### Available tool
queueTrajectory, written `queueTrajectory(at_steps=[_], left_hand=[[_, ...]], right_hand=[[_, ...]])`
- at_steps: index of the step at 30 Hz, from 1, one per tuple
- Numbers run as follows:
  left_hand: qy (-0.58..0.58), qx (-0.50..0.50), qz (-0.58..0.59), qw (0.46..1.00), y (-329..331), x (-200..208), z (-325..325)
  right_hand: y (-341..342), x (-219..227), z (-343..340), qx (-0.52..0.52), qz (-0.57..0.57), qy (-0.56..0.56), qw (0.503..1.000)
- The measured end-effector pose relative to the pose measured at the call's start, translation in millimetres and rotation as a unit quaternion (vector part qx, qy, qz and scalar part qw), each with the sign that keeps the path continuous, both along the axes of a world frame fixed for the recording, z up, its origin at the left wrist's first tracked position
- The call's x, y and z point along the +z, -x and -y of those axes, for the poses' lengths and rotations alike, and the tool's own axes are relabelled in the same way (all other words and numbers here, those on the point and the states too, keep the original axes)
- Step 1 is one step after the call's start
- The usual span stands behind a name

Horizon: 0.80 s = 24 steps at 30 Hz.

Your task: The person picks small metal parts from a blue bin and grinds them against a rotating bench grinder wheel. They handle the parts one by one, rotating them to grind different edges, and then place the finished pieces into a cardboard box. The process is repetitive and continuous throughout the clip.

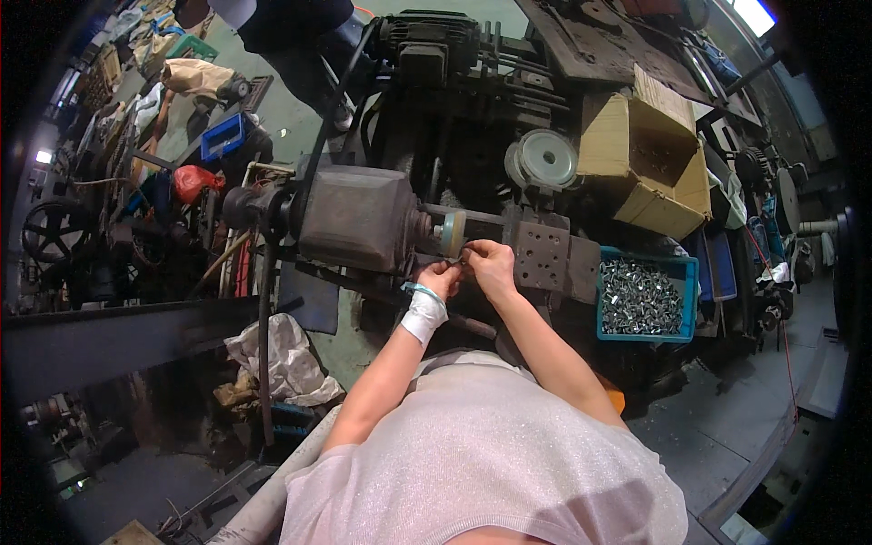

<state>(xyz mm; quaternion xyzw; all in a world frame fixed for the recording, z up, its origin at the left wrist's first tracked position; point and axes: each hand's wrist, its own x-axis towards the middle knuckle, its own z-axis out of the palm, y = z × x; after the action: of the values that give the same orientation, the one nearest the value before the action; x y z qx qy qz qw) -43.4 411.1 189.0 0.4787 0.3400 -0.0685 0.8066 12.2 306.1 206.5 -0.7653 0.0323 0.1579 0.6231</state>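
Note:
Both my hands meet in front of a grinding wheel (452, 233), a pale disc with a tan rim on the spindle of a dark machine head (356, 218). My left hand (440, 278), with a white wrap and a light blue band at the wrist, has its fingers closed in a pinch. Close against it, my right hand (490, 265) is pinched too, its fingertips just below the wheel. Whatever lies between the fingers is too small to make out. To the right of my right hand is a dark metal block with holes (542, 257).
A blue crate (694, 300) of small shiny metal parts (640, 298) stands to the right. Behind it is an open cardboard box (604, 141). A round metal disc (548, 158) and a motor (427, 45) sit beyond the wheel. At the top left, another person's dark-clothed leg (300, 54) shows.

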Motion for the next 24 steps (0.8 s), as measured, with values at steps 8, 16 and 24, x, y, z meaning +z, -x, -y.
queueTrajectory(at_steps=[8,16,24], left_hand=[[-0.077,-0.103,0.047,0.991,16,15,0],[0.237,-0.048,0.006,0.970,43,43,1],[0.326,-0.075,0.051,0.941,53,21,2]], right_hand=[[14,14,10,-0.019,-0.004,-0.068,0.998],[26,40,43,0.080,-0.291,-0.295,0.907],[65,24,29,0.231,-0.031,-0.066,0.970]])
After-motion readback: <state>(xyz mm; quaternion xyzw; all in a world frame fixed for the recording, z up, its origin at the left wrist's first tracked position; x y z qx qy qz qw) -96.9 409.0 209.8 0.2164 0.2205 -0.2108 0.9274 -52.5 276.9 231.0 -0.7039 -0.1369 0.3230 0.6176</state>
